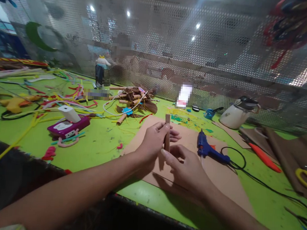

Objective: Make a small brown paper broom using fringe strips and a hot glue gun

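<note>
Both hands hold one small brown cardboard roll (167, 131) upright over a tan cardboard sheet (218, 168) on the green table. My left hand (154, 141) wraps its upper part, fingers curled round it. Lower down, my right hand (185, 166) pinches the roll with thumb and fingers. A blue glue gun (206, 148) lies on the cardboard sheet just right of my hands.
A heap of brown cardboard rolls (136, 99) sits at the back middle. Pipe cleaners (65, 101), a white roll on a purple box (67, 123) lie left. A white kettle (237, 114), an orange knife (264, 158), yellow scissors (305, 178) lie right. A perforated screen (174, 43) closes the far side.
</note>
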The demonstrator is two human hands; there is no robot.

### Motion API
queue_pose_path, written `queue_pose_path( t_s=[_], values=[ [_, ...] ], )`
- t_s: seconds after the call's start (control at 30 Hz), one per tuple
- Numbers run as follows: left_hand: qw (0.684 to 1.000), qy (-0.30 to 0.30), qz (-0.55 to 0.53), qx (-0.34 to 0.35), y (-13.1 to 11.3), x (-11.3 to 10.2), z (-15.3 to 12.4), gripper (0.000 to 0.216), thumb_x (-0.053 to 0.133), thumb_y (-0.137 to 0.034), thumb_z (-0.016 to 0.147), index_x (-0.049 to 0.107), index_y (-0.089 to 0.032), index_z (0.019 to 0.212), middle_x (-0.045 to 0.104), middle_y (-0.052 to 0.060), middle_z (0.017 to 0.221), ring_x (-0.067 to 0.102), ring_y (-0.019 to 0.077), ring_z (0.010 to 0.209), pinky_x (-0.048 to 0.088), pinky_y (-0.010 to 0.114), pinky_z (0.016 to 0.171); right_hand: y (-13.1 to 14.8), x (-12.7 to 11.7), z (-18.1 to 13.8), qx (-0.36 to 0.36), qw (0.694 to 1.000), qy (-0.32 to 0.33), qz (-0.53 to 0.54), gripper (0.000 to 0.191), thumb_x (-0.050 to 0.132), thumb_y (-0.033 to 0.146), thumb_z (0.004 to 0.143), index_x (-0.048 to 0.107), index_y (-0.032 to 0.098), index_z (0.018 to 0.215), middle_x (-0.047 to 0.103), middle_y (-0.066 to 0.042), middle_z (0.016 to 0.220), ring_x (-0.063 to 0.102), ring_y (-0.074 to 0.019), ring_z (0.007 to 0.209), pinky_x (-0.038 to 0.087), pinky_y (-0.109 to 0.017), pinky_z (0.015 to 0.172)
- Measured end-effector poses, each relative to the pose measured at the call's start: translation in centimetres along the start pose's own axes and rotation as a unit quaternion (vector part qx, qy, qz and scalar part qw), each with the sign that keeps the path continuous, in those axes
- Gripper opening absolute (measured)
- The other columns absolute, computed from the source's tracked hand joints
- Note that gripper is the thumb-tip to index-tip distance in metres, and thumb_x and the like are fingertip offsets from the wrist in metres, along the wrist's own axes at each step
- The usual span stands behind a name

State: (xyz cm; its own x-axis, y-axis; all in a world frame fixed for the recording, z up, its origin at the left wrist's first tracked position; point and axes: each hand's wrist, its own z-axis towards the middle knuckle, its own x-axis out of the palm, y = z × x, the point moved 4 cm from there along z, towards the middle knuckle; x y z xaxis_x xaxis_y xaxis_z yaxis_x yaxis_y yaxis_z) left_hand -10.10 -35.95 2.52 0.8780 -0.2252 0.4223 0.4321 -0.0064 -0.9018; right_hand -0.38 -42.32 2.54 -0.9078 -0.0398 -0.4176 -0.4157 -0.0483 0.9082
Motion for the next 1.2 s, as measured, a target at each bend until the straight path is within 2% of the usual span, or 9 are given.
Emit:
queue_pose_path(
  t_s=[0.1, 0.27, 0.4, 0.5, 0.73, 0.97, 1.2],
  values=[
    [1.0, 0.014, -0.019, -0.007, -0.4, 0.3, -0.3, 0.012, 0.05, -0.023, 0.088, 0.055, -0.014, 0.084, 0.068, 0.008, 0.079, 0.068, 0.0179, 0.07, 0.055, 0.033, 0.069, 0.1, 0.3, 0.2, -0.001, 0.998, -0.044, 0.037, 0.036, 0.064, 0.047, 0.076, 0.059, 0.015, 0.09, 0.066, -0.008, 0.087, 0.061, -0.0199, 0.074, 0.049, -0.029, 0.055],
    [0.998, 0.05, -0.032, -0.003, -0.8, 0.7, -0.7, 0.012, 0.051, -0.023, 0.088, 0.055, -0.013, 0.085, 0.069, 0.01, 0.081, 0.068, 0.0192, 0.07, 0.055, 0.034, 0.07, -0.4, 0.1, 0.4, -0.014, 0.994, -0.067, 0.081, 0.038, 0.063, 0.043, 0.077, 0.057, 0.015, 0.102, 0.064, -0.009, 0.095, 0.06, -0.0217, 0.082, 0.049, -0.031, 0.058],
    [0.997, 0.054, -0.053, -0.018, -0.5, 0.5, -0.7, 0.012, 0.053, -0.023, 0.087, 0.056, -0.012, 0.086, 0.069, 0.011, 0.086, 0.068, 0.0205, 0.074, 0.056, 0.035, 0.071, -0.9, 0.1, 0.5, -0.009, 0.995, -0.047, 0.09, 0.038, 0.062, 0.041, 0.078, 0.058, 0.014, 0.104, 0.064, -0.009, 0.092, 0.059, -0.0214, 0.081, 0.049, -0.032, 0.061],
    [0.996, 0.04, -0.068, -0.042, -0.2, 0.5, -0.7, 0.011, 0.052, -0.023, 0.087, 0.055, -0.013, 0.086, 0.068, 0.012, 0.086, 0.068, 0.0203, 0.074, 0.056, 0.035, 0.068, -1.1, 0.3, 0.5, -0.013, 0.994, -0.028, 0.101, 0.034, 0.06, 0.04, 0.081, 0.061, 0.012, 0.1, 0.064, -0.009, 0.091, 0.058, -0.0201, 0.078, 0.048, -0.032, 0.063],
    [0.991, 0.005, -0.099, -0.084, -0.3, 0.8, -0.8, 0.013, 0.046, -0.016, 0.088, 0.056, -0.011, 0.082, 0.067, 0.011, 0.075, 0.066, 0.017, 0.066, 0.056, 0.029, 0.063, -1.4, 0.4, 0.2, -0.011, 0.991, -0.027, 0.128, 0.03, 0.059, 0.041, 0.082, 0.063, 0.012, 0.088, 0.065, -0.006, 0.08, 0.056, -0.0167, 0.07, 0.045, -0.03, 0.064],
    [0.987, -0.035, -0.107, -0.116, 0.3, 0.7, -0.7, 0.019, 0.045, -0.016, 0.086, 0.058, -0.01, 0.074, 0.066, 0.011, 0.07, 0.064, 0.0157, 0.062, 0.055, 0.027, 0.06, -1.5, 0.6, 0.0, -0.005, 0.992, -0.043, 0.115, 0.031, 0.058, 0.044, 0.08, 0.057, 0.015, 0.069, 0.055, 0.0, 0.062, 0.048, -0.0134, 0.06, 0.038, -0.027, 0.057],
    [0.984, -0.05, -0.098, -0.14, 0.3, 0.7, -0.8, 0.022, 0.043, -0.012, 0.086, 0.057, -0.01, 0.069, 0.063, 0.009, 0.064, 0.061, 0.0134, 0.054, 0.053, 0.024, 0.055, -1.2, 0.9, -0.2, -0.014, 0.992, -0.056, 0.111, 0.028, 0.059, 0.042, 0.077, 0.054, 0.016, 0.067, 0.053, 0.001, 0.06, 0.047, -0.0133, 0.058, 0.038, -0.027, 0.056]
  ],
)
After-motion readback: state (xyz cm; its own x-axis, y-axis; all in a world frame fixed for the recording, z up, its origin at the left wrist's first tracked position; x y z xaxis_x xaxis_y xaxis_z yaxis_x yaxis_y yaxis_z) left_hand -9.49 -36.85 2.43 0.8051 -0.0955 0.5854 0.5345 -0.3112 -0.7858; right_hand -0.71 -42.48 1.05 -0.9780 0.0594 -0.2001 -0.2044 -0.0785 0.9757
